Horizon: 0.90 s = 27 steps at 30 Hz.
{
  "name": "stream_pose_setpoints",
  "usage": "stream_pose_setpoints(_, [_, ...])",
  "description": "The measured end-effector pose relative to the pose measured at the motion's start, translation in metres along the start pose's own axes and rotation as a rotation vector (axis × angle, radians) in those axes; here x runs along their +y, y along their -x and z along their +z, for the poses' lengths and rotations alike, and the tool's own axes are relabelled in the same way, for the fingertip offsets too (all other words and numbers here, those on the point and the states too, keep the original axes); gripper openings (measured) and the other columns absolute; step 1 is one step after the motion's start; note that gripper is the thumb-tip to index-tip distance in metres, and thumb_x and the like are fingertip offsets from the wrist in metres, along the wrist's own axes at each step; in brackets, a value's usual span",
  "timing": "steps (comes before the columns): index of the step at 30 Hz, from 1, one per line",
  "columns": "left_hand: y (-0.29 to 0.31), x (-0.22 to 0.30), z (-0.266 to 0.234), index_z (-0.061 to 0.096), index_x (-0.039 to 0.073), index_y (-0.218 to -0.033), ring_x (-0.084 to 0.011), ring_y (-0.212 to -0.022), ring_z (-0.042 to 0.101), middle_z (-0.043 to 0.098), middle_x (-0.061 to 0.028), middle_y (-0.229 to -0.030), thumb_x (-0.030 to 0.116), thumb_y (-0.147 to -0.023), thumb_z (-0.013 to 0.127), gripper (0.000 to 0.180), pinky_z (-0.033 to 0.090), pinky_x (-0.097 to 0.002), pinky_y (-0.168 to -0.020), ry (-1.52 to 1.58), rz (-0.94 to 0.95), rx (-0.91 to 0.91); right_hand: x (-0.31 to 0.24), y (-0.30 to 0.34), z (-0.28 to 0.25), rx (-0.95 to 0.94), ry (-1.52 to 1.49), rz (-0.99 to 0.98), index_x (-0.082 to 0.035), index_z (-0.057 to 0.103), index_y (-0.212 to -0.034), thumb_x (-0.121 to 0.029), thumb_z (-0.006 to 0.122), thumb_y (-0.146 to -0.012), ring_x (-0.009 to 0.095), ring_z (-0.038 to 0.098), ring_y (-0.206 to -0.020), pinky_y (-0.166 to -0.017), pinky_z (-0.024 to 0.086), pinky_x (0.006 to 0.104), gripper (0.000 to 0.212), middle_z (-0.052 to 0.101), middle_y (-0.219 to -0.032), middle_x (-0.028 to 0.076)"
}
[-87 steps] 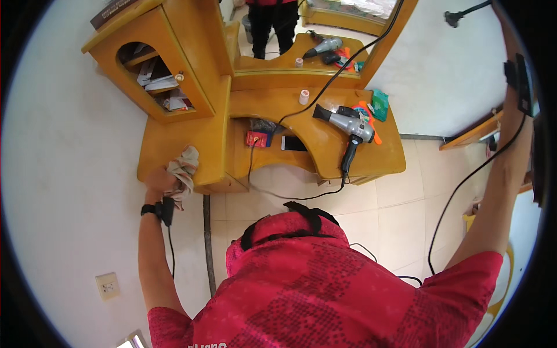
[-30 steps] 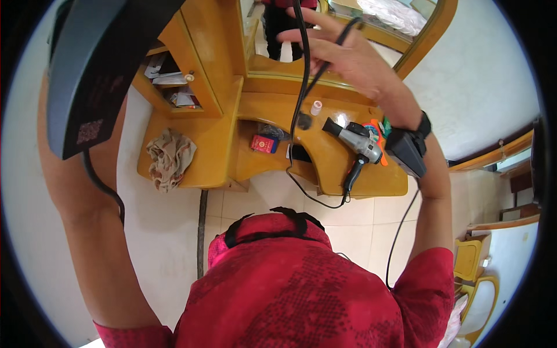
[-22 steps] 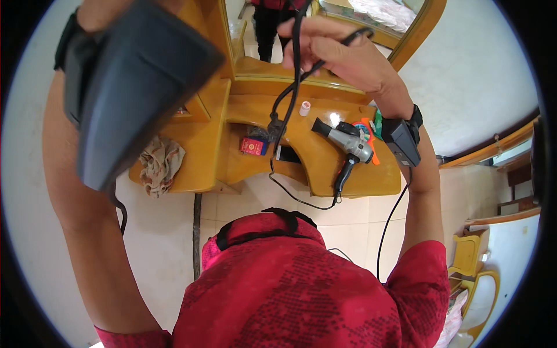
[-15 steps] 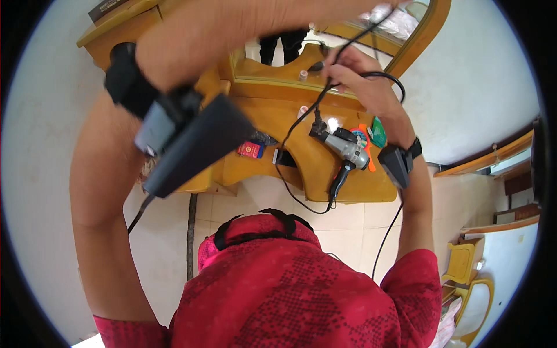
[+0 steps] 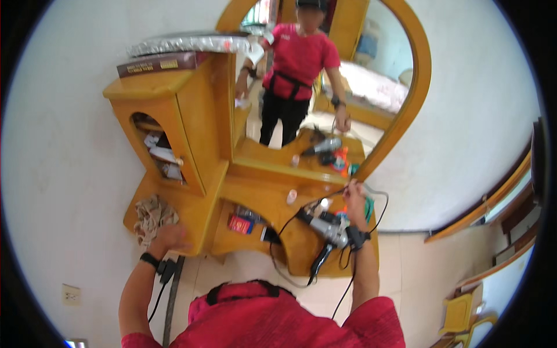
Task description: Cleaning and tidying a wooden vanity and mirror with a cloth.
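Note:
My right hand (image 5: 355, 200) is closed around the hair dryer's power cord (image 5: 380, 216), above the right side of the dressing table. Loops of the cord trail off the hand. Just below lies a silver hair dryer (image 5: 332, 230) with a black handle, near the table's front edge. On the left, my left hand (image 5: 172, 236) hovers at or beside a crumpled brown cloth (image 5: 152, 217). Motion smears its fingers, so I cannot tell whether it touches the cloth.
The wooden dressing table (image 5: 249, 194) carries a large mirror (image 5: 371, 64) and a side cabinet (image 5: 194, 124) topped by a flat box (image 5: 159, 64). A small pinkish-white jar (image 5: 292, 197), a red packet (image 5: 240, 224) and orange-and-green items lie on it. A wall socket (image 5: 71, 294) sits at left.
My left hand has come down from up by the mirror to the cloth. My right hand has lowered with the cord. The view has tilted up, showing more mirror and cabinet.

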<state>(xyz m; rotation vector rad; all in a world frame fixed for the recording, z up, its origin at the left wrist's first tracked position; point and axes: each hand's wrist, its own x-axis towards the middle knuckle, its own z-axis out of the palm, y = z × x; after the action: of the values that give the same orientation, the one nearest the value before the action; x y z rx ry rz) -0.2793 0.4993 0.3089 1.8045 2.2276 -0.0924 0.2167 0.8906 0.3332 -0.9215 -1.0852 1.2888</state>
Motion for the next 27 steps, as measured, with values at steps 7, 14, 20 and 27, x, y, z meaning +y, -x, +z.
stream_pose_setpoints(7, [0.039,0.005,0.02,0.067,0.014,-0.101,-0.0329,-0.097,0.065,0.069,-0.0118,-0.095,0.062,-0.05,0.085,0.073,0.052,-0.0439,-0.081,0.194,-0.305,-0.035,0.067,-0.046,0.001,0.139,-0.086,0.363,-0.011,0.06,-0.091,-0.026,0.062,-0.094,0.009,0.054,-0.068,-0.06,0.047,0.0225,0.016,0.059,-0.078,0.0])
stream_pose_setpoints(14, [0.047,-0.001,0.037,0.06,0.011,-0.077,-0.0335,-0.078,0.065,0.065,-0.0092,-0.078,0.061,-0.046,0.087,0.064,0.049,-0.0446,-0.066,0.103,-0.316,-0.014,0.123,-0.061,-0.001,-0.117,1.172,-0.276,0.006,0.06,-0.11,-0.025,0.06,-0.087,0.013,0.059,-0.069,-0.059,0.048,0.0334,0.038,0.064,-0.079,0.006])
stream_pose_setpoints(20, [0.026,0.005,0.037,0.059,0.012,-0.079,-0.0347,-0.082,0.063,0.062,-0.0101,-0.083,0.061,-0.051,0.084,0.062,0.047,-0.047,-0.068,0.128,-0.147,0.162,0.199,-0.112,-0.067,0.175,0.563,0.098,0.006,0.064,-0.108,-0.032,0.054,-0.085,0.034,0.062,-0.082,-0.071,0.05,0.0433,0.045,0.066,-0.086,0.021])
stream_pose_setpoints(27, [0.029,0.006,0.031,0.058,0.013,-0.084,-0.0328,-0.095,0.061,0.061,-0.0093,-0.093,0.059,-0.054,0.085,0.061,0.047,-0.046,-0.077,0.145,-0.255,-0.041,0.142,-0.091,-0.019,-0.22,1.357,0.017,0.001,0.068,-0.094,-0.034,0.058,-0.082,0.044,0.065,-0.093,-0.079,0.052,0.05,0.038,0.066,-0.094,0.031])
